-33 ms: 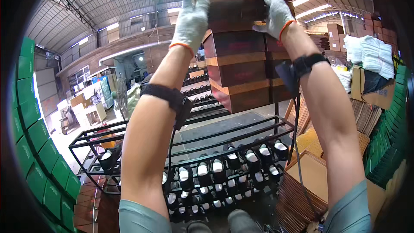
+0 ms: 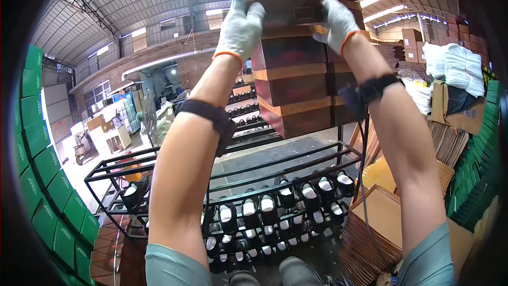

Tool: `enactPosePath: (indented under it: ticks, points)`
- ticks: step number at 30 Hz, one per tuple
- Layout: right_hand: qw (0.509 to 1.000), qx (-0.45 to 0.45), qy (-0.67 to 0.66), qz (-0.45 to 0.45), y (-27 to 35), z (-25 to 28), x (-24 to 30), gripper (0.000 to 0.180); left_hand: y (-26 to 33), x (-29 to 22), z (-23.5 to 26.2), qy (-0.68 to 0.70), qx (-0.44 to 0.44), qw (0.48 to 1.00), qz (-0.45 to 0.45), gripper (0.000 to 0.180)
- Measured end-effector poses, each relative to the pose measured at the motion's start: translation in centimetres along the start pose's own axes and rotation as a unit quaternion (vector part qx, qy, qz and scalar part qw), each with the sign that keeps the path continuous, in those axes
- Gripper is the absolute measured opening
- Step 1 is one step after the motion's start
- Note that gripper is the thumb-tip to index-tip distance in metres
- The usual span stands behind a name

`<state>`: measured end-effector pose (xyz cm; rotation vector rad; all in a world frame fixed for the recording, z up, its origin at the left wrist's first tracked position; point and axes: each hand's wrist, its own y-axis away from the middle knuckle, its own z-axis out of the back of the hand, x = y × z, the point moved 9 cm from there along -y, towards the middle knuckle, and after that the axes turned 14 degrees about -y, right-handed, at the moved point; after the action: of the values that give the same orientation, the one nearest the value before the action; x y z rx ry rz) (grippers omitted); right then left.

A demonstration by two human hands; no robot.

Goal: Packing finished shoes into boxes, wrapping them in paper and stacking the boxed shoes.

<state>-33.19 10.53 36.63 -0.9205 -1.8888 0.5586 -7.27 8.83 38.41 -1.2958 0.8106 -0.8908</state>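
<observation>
High above the rack, at the top of the stack, the top box (image 2: 288, 2) sat between both raised hands; the left hand (image 2: 241, 21), in a grey glove with an orange cuff, pressed flat against the box's left end, and the right hand (image 2: 337, 20), gloved alike, wrapped its fingers over the right front corner; each grip was closed on the box, the two squeezing it from opposite ends; the box's long axis ran left to right, level, straight across from one hand to the other, so neither hand was clearly the nearer; the box lay directly over the stack of brown boxes (image 2: 296, 82), touching or almost touching the one beneath, which I could not tell apart.

Counted in the near column: four boxes with tan lids and dark sides, the held one included; a second column stood just behind to the right, its number hidden; one black wristband showed on each forearm, two in all; below, one black wire rack (image 2: 275, 180) held rows of dark shoes, more than a dozen, too crowded for a sure count; green boxes (image 2: 37, 143) lined the left edge and more the right.
</observation>
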Motion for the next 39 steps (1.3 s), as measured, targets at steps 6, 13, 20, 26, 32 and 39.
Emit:
enactPosePath:
  ticks: [6, 13, 20, 26, 32, 39]
  points:
    - [0.879, 0.209, 0.383, 0.191, 18.6, 3.0, -6.6, 0.036, 0.3, 7.3, -5.5, -0.299, 0.221, 0.928, -0.002, 0.048]
    - [0.742, -0.013, 0.645, -0.182, 45.5, 31.9, 6.8, 0.032, 26.2, -8.2, 4.3, -0.088, 0.085, 0.976, -0.181, 0.039]
    - [0.442, 0.045, 0.81, -0.384, 64.0, 51.6, 9.7, 0.027, 74.2, 1.7, 29.1, -0.56, 0.529, 0.56, 0.305, 0.103]
    - [0.521, -0.018, 0.769, -0.371, 59.7, 48.8, 7.5, 0.021, 89.7, 1.8, 42.0, -0.444, 0.562, 0.531, 0.452, 0.053]
    - [0.686, -0.314, 0.496, -0.429, 62.4, 49.8, 13.1, 0.012, 72.0, -7.2, 31.9, -0.438, 0.304, 0.736, 0.416, 0.042]
    - [0.832, -0.328, 0.077, -0.441, 58.1, 42.1, 3.2, 0.01, 72.8, -10.2, 18.5, -0.094, 0.552, 0.814, 0.152, 0.023]
